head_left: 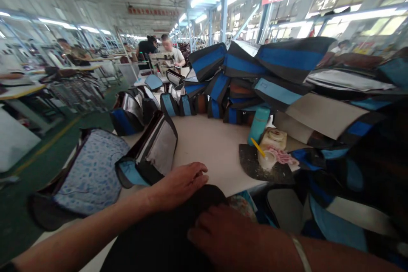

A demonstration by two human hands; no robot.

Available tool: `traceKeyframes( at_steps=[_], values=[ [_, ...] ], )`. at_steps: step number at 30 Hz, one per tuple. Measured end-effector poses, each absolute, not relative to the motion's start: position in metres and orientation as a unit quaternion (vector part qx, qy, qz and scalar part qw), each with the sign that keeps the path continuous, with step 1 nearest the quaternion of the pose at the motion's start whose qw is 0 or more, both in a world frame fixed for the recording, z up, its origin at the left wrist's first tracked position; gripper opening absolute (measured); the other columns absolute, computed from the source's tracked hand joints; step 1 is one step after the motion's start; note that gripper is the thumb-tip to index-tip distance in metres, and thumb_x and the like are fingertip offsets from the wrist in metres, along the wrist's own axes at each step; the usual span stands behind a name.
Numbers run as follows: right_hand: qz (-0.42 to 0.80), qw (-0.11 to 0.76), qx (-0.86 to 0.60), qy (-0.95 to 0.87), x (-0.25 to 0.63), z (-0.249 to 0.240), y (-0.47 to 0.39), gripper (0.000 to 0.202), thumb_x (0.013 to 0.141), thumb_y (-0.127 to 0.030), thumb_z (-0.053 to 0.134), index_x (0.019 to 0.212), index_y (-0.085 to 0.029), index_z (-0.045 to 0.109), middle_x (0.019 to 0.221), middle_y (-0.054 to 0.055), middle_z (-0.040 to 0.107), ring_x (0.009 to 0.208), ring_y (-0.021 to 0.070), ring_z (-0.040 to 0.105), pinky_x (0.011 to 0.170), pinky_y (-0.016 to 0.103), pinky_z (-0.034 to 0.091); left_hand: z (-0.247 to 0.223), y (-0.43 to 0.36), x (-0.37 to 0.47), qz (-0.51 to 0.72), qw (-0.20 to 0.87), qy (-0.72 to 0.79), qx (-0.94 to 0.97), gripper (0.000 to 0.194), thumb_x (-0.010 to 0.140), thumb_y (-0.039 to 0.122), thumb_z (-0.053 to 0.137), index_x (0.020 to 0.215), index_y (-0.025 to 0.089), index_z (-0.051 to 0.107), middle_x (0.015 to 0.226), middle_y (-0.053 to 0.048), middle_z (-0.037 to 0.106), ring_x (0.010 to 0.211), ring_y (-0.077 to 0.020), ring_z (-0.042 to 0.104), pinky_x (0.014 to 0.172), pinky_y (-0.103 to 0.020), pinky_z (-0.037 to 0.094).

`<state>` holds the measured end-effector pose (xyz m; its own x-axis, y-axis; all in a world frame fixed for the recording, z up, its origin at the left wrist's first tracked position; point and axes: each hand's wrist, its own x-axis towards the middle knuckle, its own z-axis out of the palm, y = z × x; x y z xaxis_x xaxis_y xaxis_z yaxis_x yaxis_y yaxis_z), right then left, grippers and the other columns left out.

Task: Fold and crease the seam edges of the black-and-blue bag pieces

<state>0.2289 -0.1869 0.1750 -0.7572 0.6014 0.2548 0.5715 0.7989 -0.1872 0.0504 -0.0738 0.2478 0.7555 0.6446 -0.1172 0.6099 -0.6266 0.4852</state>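
A black panel with a rounded end, perhaps fabric, lies close in front of me at the table's near edge. My left hand rests along its upper left side, fingers stretched forward and slightly bent over the tabletop. In shadow, my right hand is closed on the panel's right part, its fingers curled and partly hidden. Just beyond my left hand stands a half-made bag with a grey face, black edges and a light-blue side. Left of that, another bag piece shows blue patterned lining.
A teal bottle, a glue-smeared jar, a white cup with a yellow stick, and a pink rag stand right on the table. Stacked blue-and-black bag pieces line the back and right. People work beyond.
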Motion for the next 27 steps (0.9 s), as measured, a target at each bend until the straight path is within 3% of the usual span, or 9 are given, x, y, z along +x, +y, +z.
traceKeyframes(
  at_steps=[3, 5, 8, 11, 15, 19, 22, 24, 27],
  values=[
    [-0.053, 0.119, -0.263, -0.956, 0.208, 0.159, -0.187, 0.022, 0.097, -0.035, 0.051, 0.095, -0.016, 0.060, 0.079, 0.004, 0.068, 0.062, 0.0201, 0.060, 0.047, 0.032, 0.043, 0.246, -0.069, 0.048, 0.057, 0.271, 0.362, 0.890, 0.040, 0.104, 0.050, 0.039, 0.125, 0.022, 0.058, 0.112, -0.006, 0.069, 0.104, -0.0232, 0.064, 0.092, -0.037, 0.046],
    [-0.082, 0.099, -0.273, -0.953, 0.209, 0.151, -0.188, 0.021, 0.096, -0.032, 0.052, 0.088, -0.014, 0.061, 0.073, 0.005, 0.066, 0.057, 0.0195, 0.058, 0.040, 0.031, 0.036, 0.251, -0.072, 0.046, 0.061, 0.274, 0.361, 0.889, 0.039, 0.104, 0.052, 0.041, 0.124, 0.024, 0.060, 0.113, -0.004, 0.069, 0.105, -0.0224, 0.064, 0.093, -0.035, 0.046],
    [-0.073, 0.087, -0.246, -0.962, 0.219, 0.152, -0.192, 0.016, 0.096, -0.032, 0.055, 0.097, -0.017, 0.062, 0.075, 0.003, 0.067, 0.059, 0.0201, 0.060, 0.036, 0.029, 0.028, 0.260, -0.079, 0.043, 0.062, 0.278, 0.352, 0.892, 0.039, 0.104, 0.052, 0.041, 0.123, 0.025, 0.062, 0.117, -0.003, 0.069, 0.110, -0.0220, 0.064, 0.097, -0.033, 0.045],
    [-0.070, 0.077, -0.255, -0.961, 0.217, 0.151, -0.194, 0.021, 0.099, -0.034, 0.048, 0.106, -0.020, 0.062, 0.083, 0.006, 0.071, 0.065, 0.0224, 0.065, 0.038, 0.028, 0.031, 0.265, -0.085, 0.049, 0.067, 0.274, 0.337, 0.898, 0.039, 0.103, 0.052, 0.042, 0.120, 0.024, 0.063, 0.119, -0.005, 0.070, 0.111, -0.0233, 0.064, 0.097, -0.034, 0.046],
    [-0.067, 0.020, -0.307, -0.949, 0.208, 0.135, -0.192, 0.026, 0.098, -0.025, 0.043, 0.094, -0.014, 0.066, 0.088, 0.017, 0.074, 0.069, 0.0255, 0.068, 0.041, 0.029, 0.034, 0.270, -0.093, 0.063, 0.070, 0.261, 0.304, 0.914, 0.038, 0.103, 0.052, 0.042, 0.118, 0.024, 0.064, 0.113, -0.005, 0.071, 0.104, -0.0230, 0.067, 0.090, -0.034, 0.050],
    [-0.014, 0.007, -0.256, -0.967, 0.230, 0.145, -0.191, 0.022, 0.094, -0.021, 0.046, 0.085, -0.015, 0.065, 0.082, 0.011, 0.074, 0.068, 0.0212, 0.068, 0.041, 0.028, 0.028, 0.285, -0.104, 0.069, 0.080, 0.209, 0.289, 0.931, 0.039, 0.101, 0.052, 0.044, 0.122, 0.026, 0.064, 0.119, -0.006, 0.071, 0.108, -0.0250, 0.068, 0.092, -0.036, 0.052],
    [0.068, -0.032, -0.330, -0.941, 0.264, 0.177, -0.189, 0.014, 0.085, -0.027, 0.057, 0.089, -0.015, 0.064, 0.080, 0.009, 0.075, 0.064, 0.0204, 0.068, 0.040, 0.027, 0.022, 0.307, -0.117, 0.068, 0.115, 0.154, 0.270, 0.944, 0.036, 0.100, 0.051, 0.047, 0.122, 0.027, 0.063, 0.117, -0.005, 0.072, 0.104, -0.0249, 0.069, 0.088, -0.036, 0.054],
    [0.092, -0.019, -0.396, -0.913, 0.288, 0.198, -0.189, 0.016, 0.083, -0.025, 0.056, 0.093, -0.015, 0.064, 0.084, 0.009, 0.075, 0.064, 0.0188, 0.067, 0.045, 0.027, 0.024, 0.323, -0.129, 0.068, 0.155, 0.108, 0.243, 0.951, 0.032, 0.098, 0.049, 0.052, 0.122, 0.028, 0.061, 0.113, -0.004, 0.073, 0.101, -0.0242, 0.070, 0.084, -0.034, 0.054],
    [0.118, 0.082, -0.460, -0.876, 0.321, 0.216, -0.192, 0.018, 0.092, -0.023, 0.046, 0.087, -0.015, 0.062, 0.081, 0.007, 0.071, 0.066, 0.0147, 0.060, 0.056, 0.027, 0.031, 0.334, -0.148, 0.069, 0.190, 0.063, 0.196, 0.960, 0.023, 0.098, 0.042, 0.055, 0.117, 0.030, 0.059, 0.108, -0.002, 0.071, 0.096, -0.0216, 0.069, 0.080, -0.032, 0.052]
  ],
)
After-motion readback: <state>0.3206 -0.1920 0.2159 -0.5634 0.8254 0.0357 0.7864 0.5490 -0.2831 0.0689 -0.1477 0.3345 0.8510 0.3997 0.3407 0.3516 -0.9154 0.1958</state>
